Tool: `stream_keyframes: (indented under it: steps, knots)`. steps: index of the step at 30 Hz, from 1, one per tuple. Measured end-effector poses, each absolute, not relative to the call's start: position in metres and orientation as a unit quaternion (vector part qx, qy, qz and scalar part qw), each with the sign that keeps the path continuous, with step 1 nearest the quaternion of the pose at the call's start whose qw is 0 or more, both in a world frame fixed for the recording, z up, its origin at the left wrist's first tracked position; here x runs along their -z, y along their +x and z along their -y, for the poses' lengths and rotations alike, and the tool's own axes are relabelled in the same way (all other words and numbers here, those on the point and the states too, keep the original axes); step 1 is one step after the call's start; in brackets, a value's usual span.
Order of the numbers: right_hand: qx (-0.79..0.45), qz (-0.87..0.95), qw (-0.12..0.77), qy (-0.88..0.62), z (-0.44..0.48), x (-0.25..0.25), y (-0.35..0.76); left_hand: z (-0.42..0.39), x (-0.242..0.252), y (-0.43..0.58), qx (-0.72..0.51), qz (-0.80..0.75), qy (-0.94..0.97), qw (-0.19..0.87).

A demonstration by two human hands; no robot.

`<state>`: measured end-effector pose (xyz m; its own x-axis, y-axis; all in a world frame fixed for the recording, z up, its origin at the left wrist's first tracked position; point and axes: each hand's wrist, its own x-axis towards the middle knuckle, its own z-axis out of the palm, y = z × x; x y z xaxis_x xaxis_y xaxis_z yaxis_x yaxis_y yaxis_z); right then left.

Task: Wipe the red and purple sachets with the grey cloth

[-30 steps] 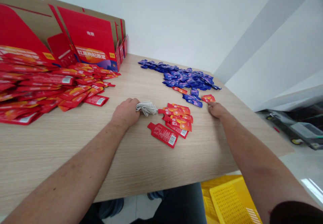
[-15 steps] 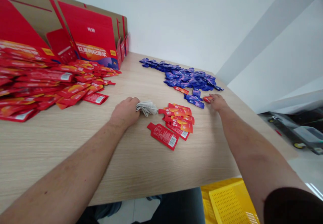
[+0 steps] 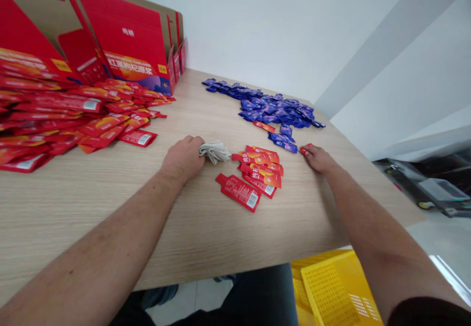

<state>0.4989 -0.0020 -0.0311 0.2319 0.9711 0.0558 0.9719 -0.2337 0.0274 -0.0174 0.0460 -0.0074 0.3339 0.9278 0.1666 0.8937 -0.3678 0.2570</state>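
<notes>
My left hand (image 3: pixel 185 158) rests on the table, closed around a crumpled grey-white cloth (image 3: pixel 214 152). Just right of the cloth lies a small overlapping group of red-orange pouches (image 3: pixel 262 171). Nearest to me is a single red pouch (image 3: pixel 240 192), its printed back and barcode facing up. My right hand (image 3: pixel 317 158) is closed on a red pouch (image 3: pixel 305 149), mostly hidden by the fingers, close to the tabletop. A few blue pouches (image 3: pixel 282 142) and one red-orange pouch (image 3: pixel 264 126) lie left of that hand, in front of a heap of blue pouches (image 3: pixel 275 109).
A large pile of red pouches (image 3: pixel 106 125) covers the table's left side. Behind it stand open red cardboard boxes (image 3: pixel 125 27) against the wall. Yellow plastic crates (image 3: pixel 331 287) sit below the front edge. A dark cart (image 3: pixel 434 188) stands on the floor at right.
My right hand has shifted slightly right and toward me with the red pouch, away from the blue pouches. The left hand stays on the cloth. The view tilts slightly.
</notes>
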Motion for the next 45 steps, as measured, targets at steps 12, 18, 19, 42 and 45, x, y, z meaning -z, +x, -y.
stream_keyframes:
  steps: [12,18,19,42,45]
  knots:
    - [-0.001,0.755,0.08,-0.651,0.091,0.039,0.399,-0.047,0.01,-0.018,-0.157,-0.555,0.815,0.059]
    - [-0.019,0.772,0.091,-0.629,0.074,0.033,0.374,-0.047,0.011,-0.019,-0.164,-0.549,0.817,0.059]
    - [-0.024,0.77,0.089,-0.631,0.068,0.029,0.374,-0.046,0.011,-0.019,-0.164,-0.549,0.817,0.06]
    - [0.043,0.625,-0.06,-0.777,-0.152,0.008,0.348,-0.043,0.01,-0.019,-0.157,-0.548,0.819,0.064]
    - [0.077,0.628,-0.043,-0.774,-0.144,0.006,0.337,-0.044,0.01,-0.018,-0.157,-0.546,0.82,0.063]
